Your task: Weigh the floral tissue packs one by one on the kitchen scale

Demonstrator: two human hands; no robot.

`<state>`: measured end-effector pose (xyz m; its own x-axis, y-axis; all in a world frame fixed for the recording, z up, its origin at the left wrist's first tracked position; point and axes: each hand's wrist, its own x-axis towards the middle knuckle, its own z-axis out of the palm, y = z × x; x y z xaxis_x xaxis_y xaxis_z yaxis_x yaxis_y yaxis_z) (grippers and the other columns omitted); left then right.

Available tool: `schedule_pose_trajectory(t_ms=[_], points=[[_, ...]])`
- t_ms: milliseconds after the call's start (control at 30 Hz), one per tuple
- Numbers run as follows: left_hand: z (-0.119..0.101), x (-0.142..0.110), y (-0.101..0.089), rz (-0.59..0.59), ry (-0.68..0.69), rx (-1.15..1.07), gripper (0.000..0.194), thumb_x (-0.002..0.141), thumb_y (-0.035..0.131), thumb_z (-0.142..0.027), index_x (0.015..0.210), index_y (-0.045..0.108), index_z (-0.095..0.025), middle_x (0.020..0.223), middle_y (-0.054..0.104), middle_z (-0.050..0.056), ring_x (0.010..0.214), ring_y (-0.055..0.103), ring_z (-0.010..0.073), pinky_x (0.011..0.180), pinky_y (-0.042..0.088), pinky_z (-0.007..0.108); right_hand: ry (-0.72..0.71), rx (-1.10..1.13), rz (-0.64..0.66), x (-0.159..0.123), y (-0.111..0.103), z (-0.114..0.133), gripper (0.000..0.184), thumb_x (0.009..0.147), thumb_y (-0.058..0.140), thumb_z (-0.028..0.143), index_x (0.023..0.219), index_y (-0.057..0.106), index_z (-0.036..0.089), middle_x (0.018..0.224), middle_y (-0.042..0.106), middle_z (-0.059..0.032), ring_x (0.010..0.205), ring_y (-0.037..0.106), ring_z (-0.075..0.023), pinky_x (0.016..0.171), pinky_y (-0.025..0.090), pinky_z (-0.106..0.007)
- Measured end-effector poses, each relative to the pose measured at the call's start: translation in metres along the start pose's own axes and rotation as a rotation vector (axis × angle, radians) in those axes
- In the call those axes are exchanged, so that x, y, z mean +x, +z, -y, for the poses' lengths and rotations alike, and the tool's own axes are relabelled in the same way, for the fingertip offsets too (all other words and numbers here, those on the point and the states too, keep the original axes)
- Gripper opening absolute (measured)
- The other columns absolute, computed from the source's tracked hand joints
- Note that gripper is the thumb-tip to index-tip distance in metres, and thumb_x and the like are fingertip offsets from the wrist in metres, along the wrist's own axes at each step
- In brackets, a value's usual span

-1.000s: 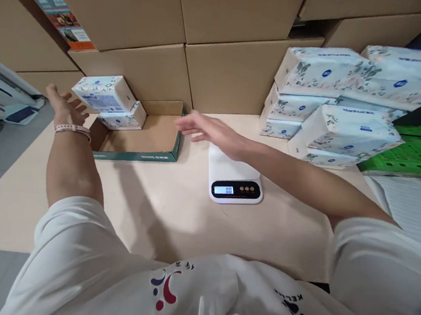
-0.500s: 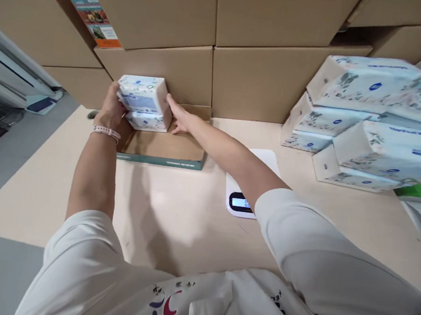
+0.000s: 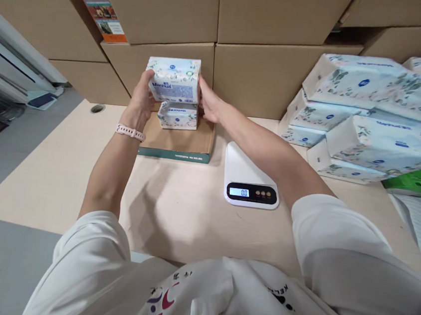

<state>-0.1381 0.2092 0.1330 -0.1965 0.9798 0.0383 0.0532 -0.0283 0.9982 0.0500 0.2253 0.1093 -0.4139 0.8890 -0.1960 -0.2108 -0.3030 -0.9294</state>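
Between my two hands is a white tissue pack [image 3: 173, 86] with a leaf pattern and a blue "Manhua" label. My left hand [image 3: 142, 95] closes on its left end, and my right hand [image 3: 209, 99] presses its right end. Just under it, a second tissue pack [image 3: 178, 119] sits on a shallow brown cardboard tray [image 3: 201, 139] with a green front edge. Whether the two packs touch I cannot tell. My right forearm passes above a white kitchen scale [image 3: 237, 165], whose display reads 0.0.
On the right of the table stands a stack of tissue packs [image 3: 364, 128], beside a green package [image 3: 419, 174]. Large cardboard boxes [image 3: 158, 6] line the back. An orange and teal carton [image 3: 103, 13] leans at the back left. A round cable hole [image 3: 97, 109] lies near the table's left corner.
Both hands have lifted the upper tissue pack and shifted it to the right. The lower pack now lies farther right on the tray. My right forearm has uncovered the scale's display.
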Motion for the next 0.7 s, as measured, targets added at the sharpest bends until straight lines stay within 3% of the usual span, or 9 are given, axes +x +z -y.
schedule_pose_trajectory(t_ms=[100,167,267,333,467,567,700], points=[[-0.034,-0.041,0.014,0.024,-0.002,-0.130,0.042,0.117,0.040,-0.051,0.130,0.056,-0.014,0.132,0.068,0.009,0.145,0.056,0.0347,0.132,0.037,0.059,-0.203,-0.128,0.023,-0.046,-0.007,0.037,0.088,0.107,0.014,0.081,0.148,0.061,0.018,0.151,0.072,-0.0044,0.162,0.043,-0.0261,0.137,0.010,-0.073],[-0.051,-0.076,0.028,0.111,0.048,-0.212,0.042,0.117,0.037,-0.047,0.133,0.057,-0.013,0.130,0.068,0.012,0.141,0.061,0.0327,0.129,0.041,0.058,-0.319,-0.232,-0.023,-0.086,-0.022,0.051,0.076,0.111,0.017,0.075,0.152,0.060,0.028,0.156,0.069,0.0021,0.163,0.044,-0.0247,0.139,0.012,-0.071],[-0.051,-0.127,0.057,0.305,0.060,-0.251,0.043,0.114,0.040,-0.046,0.140,0.055,-0.014,0.130,0.070,0.014,0.140,0.065,0.0360,0.125,0.047,0.062,-0.488,-0.340,-0.096,-0.156,-0.059,0.041,0.058,0.114,0.023,0.067,0.153,0.058,0.043,0.154,0.069,0.0126,0.162,0.047,-0.0207,0.141,0.022,-0.060],[-0.033,-0.152,0.076,0.440,0.029,-0.225,0.049,0.107,0.052,-0.050,0.145,0.055,-0.020,0.138,0.071,0.012,0.147,0.060,0.0390,0.125,0.048,0.062,-0.600,-0.359,-0.151,-0.199,-0.086,0.017,0.056,0.110,0.036,0.071,0.150,0.062,0.043,0.158,0.066,0.0129,0.164,0.044,-0.0209,0.142,0.025,-0.050],[0.017,-0.184,0.108,0.638,0.049,-0.038,0.067,0.101,0.061,-0.064,0.157,0.053,-0.028,0.164,0.059,0.007,0.166,0.037,0.0380,0.139,0.029,0.058,-0.404,-0.333,-0.351,-0.248,-0.126,-0.042,0.068,0.099,0.048,0.083,0.143,0.069,0.036,0.156,0.069,0.0037,0.165,0.044,-0.0279,0.142,0.027,-0.053],[0.045,-0.198,0.125,0.699,0.079,0.046,0.076,0.104,0.055,-0.069,0.166,0.045,-0.027,0.175,0.047,0.009,0.171,0.026,0.0349,0.143,0.016,0.054,-0.282,-0.205,-0.422,-0.248,-0.143,-0.069,0.073,0.097,0.047,0.086,0.139,0.072,0.032,0.149,0.074,0.0009,0.165,0.044,-0.0282,0.141,0.029,-0.054],[0.065,-0.209,0.137,0.643,0.075,0.035,0.081,0.105,0.052,-0.070,0.169,0.039,-0.021,0.175,0.047,0.012,0.172,0.024,0.0340,0.144,0.012,0.053,-0.191,-0.104,-0.406,-0.233,-0.160,-0.086,0.072,0.096,0.048,0.086,0.132,0.076,0.031,0.140,0.079,-0.0007,0.160,0.052,-0.0290,0.141,0.029,-0.056]])
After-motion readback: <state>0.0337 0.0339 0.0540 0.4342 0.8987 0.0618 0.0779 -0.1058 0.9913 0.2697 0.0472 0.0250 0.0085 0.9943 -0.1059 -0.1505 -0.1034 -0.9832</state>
